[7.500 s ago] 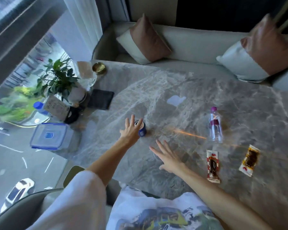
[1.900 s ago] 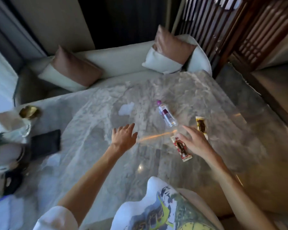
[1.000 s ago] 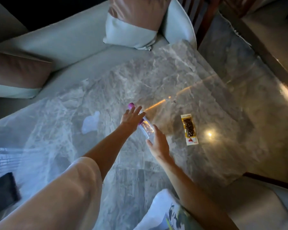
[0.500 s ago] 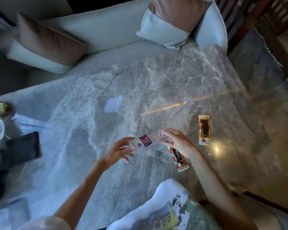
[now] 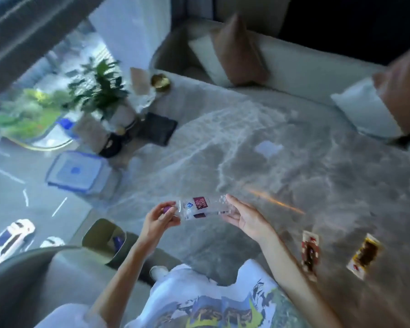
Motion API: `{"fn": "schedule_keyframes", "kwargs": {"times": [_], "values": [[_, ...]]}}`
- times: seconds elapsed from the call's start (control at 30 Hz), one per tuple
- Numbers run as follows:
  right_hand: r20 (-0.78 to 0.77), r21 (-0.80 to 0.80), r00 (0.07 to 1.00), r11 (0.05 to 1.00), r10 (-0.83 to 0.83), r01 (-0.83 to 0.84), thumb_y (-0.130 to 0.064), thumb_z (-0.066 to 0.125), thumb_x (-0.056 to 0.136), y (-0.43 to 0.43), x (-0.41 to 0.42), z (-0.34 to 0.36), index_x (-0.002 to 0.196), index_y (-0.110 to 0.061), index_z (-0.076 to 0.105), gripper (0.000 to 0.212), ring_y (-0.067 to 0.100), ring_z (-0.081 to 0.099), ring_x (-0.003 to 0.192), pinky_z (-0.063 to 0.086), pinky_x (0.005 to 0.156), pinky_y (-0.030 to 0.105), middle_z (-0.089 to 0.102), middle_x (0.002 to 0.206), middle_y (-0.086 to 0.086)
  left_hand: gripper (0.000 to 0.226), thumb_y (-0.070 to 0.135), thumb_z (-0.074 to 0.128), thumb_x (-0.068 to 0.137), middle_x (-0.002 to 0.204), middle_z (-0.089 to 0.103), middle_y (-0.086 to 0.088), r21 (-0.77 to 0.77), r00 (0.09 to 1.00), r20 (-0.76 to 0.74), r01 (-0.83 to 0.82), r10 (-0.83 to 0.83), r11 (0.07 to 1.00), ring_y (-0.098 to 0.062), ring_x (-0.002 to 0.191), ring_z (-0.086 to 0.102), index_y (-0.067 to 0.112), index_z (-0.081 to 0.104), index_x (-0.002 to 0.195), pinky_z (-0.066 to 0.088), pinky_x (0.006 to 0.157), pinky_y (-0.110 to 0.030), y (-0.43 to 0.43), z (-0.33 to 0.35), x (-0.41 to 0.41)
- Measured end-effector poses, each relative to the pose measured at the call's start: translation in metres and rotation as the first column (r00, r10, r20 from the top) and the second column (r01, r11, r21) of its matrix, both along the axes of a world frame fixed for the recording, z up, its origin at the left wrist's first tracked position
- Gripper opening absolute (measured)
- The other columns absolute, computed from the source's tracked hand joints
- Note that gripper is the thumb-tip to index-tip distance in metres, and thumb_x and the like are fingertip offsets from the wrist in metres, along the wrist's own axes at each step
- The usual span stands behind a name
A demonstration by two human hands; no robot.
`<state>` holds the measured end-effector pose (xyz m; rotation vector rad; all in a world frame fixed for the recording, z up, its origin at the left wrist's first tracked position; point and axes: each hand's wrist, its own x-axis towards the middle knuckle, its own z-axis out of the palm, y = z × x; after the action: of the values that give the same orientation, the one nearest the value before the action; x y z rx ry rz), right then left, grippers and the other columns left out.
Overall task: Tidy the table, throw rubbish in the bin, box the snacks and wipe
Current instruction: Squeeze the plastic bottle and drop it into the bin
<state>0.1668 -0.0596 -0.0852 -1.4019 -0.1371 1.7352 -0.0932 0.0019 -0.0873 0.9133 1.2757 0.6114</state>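
A clear plastic bottle [image 5: 200,207] with a purple cap and a dark red label lies sideways in the air above the near edge of the marble table [image 5: 258,129]. My left hand [image 5: 157,221] grips its cap end. My right hand [image 5: 244,215] touches its base with fingers spread. Two snack packets lie at the near right: a red one [image 5: 310,254] and a yellow one [image 5: 364,256]. A bin [image 5: 104,240] with a blue can inside stands on the floor below my left hand. A lidded blue-rimmed plastic box [image 5: 77,172] sits at the table's left edge.
A potted plant [image 5: 100,91], a dark flat pad [image 5: 158,129], a gold dish [image 5: 160,82] and a black object [image 5: 110,144] crowd the far left corner. A small white scrap [image 5: 268,149] lies mid-table. A sofa with cushions [image 5: 237,50] runs behind. A chair [image 5: 21,280] is at my left.
The view has swung left, bringing the bin, box and plant into sight. The bottle, held between both hands, has moved left toward the table's near edge. My right hand has loosened.
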Motion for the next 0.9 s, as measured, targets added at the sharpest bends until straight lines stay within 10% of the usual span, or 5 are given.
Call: {"fn": "schedule_keyframes", "kwargs": {"times": [0.27, 0.6, 0.9], "values": [[0.038, 0.039, 0.889, 0.889, 0.456, -0.457, -0.026, 0.063, 0.09, 0.07, -0.173, 0.021, 0.104, -0.008, 0.066, 0.023, 0.015, 0.069, 0.076, 0.06, 0.07, 0.027, 0.072, 0.078, 0.002, 0.017, 0.023, 0.064, 0.087, 0.103, 0.063, -0.02, -0.015, 0.887, 0.002, -0.461, 0.461, 0.887, -0.023, 0.088, 0.067, 0.015, 0.065, 0.102, 0.059, 0.079, -0.041, -0.052, 0.005, -0.171], [0.069, 0.02, 0.547, 0.547, 0.834, -0.837, -0.036, 0.061, 0.09, 0.098, -0.4, 0.026, 0.117, -0.01, 0.063, 0.037, 0.023, 0.067, 0.108, 0.051, 0.098, 0.035, 0.072, 0.111, 0.012, 0.025, 0.013, 0.052, 0.096, 0.118, 0.061, -0.017, -0.04, 0.581, 0.021, -0.813, 0.814, 0.582, -0.026, 0.103, 0.066, 0.003, 0.052, 0.118, 0.06, 0.082, -0.041, -0.116, 0.005, -0.343], [-0.006, -0.072, 0.441, 0.439, 0.898, -0.896, -0.033, 0.064, 0.089, 0.101, -0.487, 0.019, 0.118, -0.013, 0.062, 0.035, 0.025, 0.065, 0.111, 0.052, 0.097, 0.036, 0.07, 0.115, 0.013, 0.014, 0.012, 0.054, 0.095, 0.113, 0.06, -0.016, -0.103, 0.431, 0.022, -0.897, 0.902, 0.431, -0.024, 0.101, 0.066, 0.009, 0.058, 0.107, 0.057, 0.087, -0.047, -0.147, -0.013, -0.414]]}}
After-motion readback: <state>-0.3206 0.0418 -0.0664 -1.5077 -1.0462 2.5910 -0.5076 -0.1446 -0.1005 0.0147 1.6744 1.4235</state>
